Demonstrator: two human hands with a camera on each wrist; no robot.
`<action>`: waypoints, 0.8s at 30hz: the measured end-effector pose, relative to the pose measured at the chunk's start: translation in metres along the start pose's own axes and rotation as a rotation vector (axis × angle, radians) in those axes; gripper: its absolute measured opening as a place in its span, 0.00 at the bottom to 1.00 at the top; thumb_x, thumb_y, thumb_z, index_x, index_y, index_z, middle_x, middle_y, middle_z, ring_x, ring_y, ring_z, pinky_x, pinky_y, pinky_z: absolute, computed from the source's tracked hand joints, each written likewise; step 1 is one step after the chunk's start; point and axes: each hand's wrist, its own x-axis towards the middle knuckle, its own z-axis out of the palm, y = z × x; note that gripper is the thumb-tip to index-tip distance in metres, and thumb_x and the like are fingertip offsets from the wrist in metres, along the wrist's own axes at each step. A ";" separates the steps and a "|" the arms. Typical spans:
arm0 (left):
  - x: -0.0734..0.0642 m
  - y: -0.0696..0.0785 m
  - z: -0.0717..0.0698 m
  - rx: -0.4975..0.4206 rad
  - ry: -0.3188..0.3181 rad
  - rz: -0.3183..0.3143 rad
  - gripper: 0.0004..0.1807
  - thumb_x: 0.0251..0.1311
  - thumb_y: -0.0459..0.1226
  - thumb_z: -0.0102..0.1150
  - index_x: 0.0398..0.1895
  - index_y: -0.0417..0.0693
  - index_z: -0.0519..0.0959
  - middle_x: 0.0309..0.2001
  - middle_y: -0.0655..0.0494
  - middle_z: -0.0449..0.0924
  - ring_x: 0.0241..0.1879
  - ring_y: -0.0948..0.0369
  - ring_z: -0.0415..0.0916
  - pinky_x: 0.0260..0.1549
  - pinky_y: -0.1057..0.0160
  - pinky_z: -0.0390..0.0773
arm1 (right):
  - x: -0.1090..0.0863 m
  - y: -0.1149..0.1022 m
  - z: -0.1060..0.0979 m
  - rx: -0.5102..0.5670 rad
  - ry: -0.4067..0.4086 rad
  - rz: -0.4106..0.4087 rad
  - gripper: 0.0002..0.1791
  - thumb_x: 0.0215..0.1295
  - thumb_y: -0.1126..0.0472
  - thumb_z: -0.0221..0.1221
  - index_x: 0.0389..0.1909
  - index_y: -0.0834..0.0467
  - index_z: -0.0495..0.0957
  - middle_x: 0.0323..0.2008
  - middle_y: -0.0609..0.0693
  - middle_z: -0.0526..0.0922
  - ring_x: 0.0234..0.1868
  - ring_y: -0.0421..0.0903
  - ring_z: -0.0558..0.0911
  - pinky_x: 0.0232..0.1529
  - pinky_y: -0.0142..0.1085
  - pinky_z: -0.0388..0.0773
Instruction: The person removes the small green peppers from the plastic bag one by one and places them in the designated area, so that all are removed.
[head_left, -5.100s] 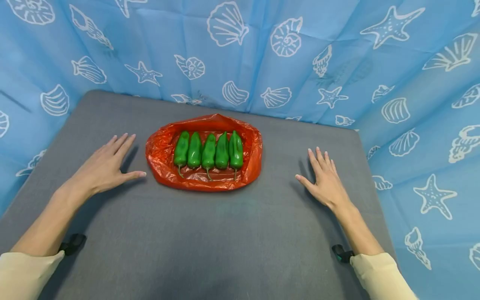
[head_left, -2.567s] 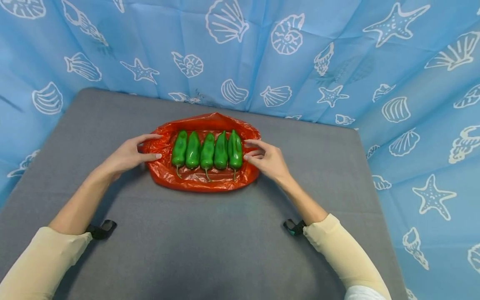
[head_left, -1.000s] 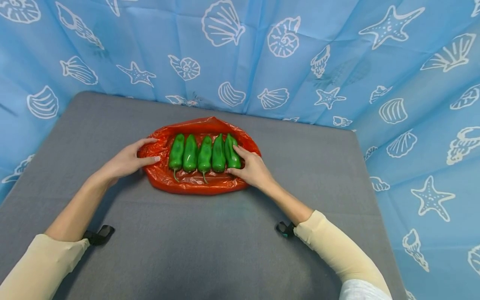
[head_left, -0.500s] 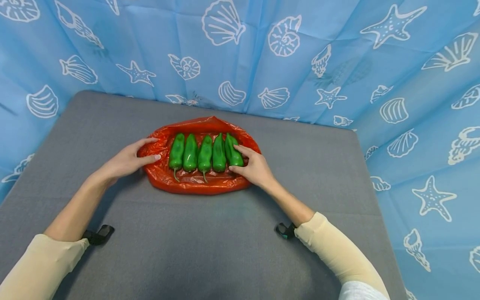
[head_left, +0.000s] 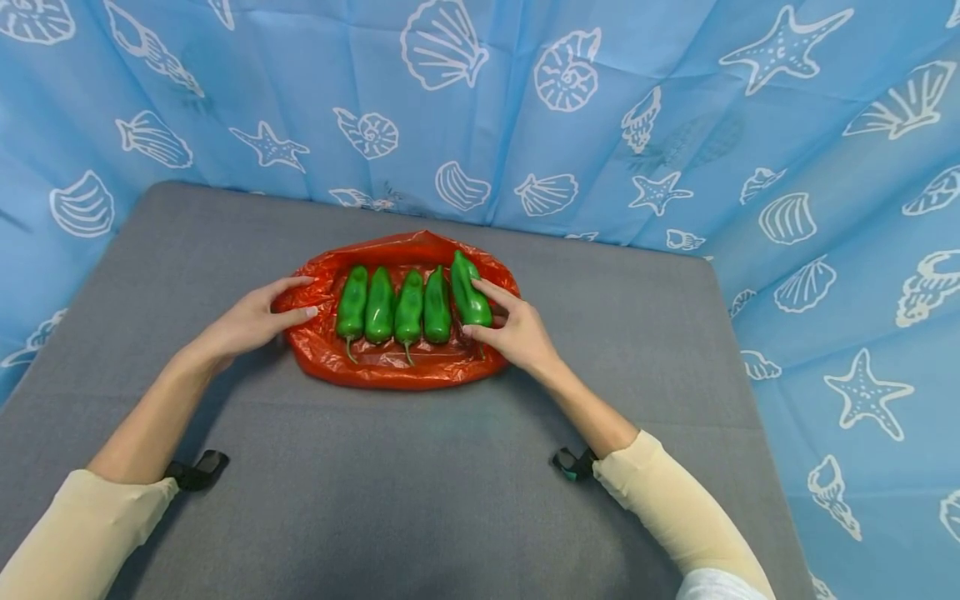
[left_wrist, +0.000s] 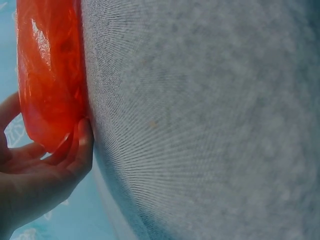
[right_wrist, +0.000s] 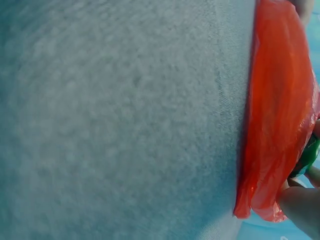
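A red plastic bag (head_left: 367, 376), its rim opened wide, lies on the grey table with several green peppers (head_left: 408, 307) in a row inside. My left hand (head_left: 251, 323) holds the bag's left end; in the left wrist view its fingers curl under the red plastic (left_wrist: 52, 75). At the other end my right hand (head_left: 519, 335) grips the rightmost green pepper (head_left: 468, 290) between thumb and fingers. That pepper is tilted and raised a little above the others. Only a bit of the pepper (right_wrist: 308, 156) shows past the bag's side in the right wrist view.
The grey cloth-covered table (head_left: 420, 483) reaches toward me and to both sides of the bag. A blue curtain with white seashells (head_left: 465, 133) hangs behind the table and along its sides. A black wrist camera mount (head_left: 198, 471) sits at each forearm.
Both hands came in from the sides to the bag. My right hand took hold of the rightmost pepper and has raised and shifted it slightly right. My left hand stays at the bag's left end.
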 end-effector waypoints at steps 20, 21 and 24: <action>0.001 0.002 -0.002 0.000 -0.011 0.007 0.46 0.68 0.51 0.59 0.80 0.48 0.46 0.72 0.28 0.51 0.59 0.39 0.64 0.52 0.41 0.68 | -0.009 -0.013 -0.030 0.135 0.024 0.060 0.36 0.61 0.71 0.67 0.71 0.56 0.68 0.62 0.64 0.72 0.55 0.59 0.80 0.46 0.35 0.81; 0.000 0.003 -0.002 0.000 -0.011 0.006 0.46 0.68 0.51 0.59 0.80 0.48 0.46 0.71 0.29 0.52 0.55 0.41 0.67 0.49 0.45 0.70 | -0.009 -0.013 -0.033 0.127 0.028 0.064 0.37 0.61 0.71 0.66 0.71 0.57 0.67 0.62 0.65 0.72 0.56 0.60 0.80 0.46 0.36 0.81; 0.000 0.004 -0.003 0.011 -0.013 0.008 0.46 0.68 0.51 0.59 0.80 0.48 0.46 0.70 0.29 0.54 0.50 0.46 0.68 0.44 0.52 0.70 | -0.011 -0.012 -0.041 0.098 0.042 0.067 0.37 0.61 0.70 0.66 0.72 0.59 0.66 0.64 0.68 0.70 0.58 0.62 0.78 0.48 0.37 0.80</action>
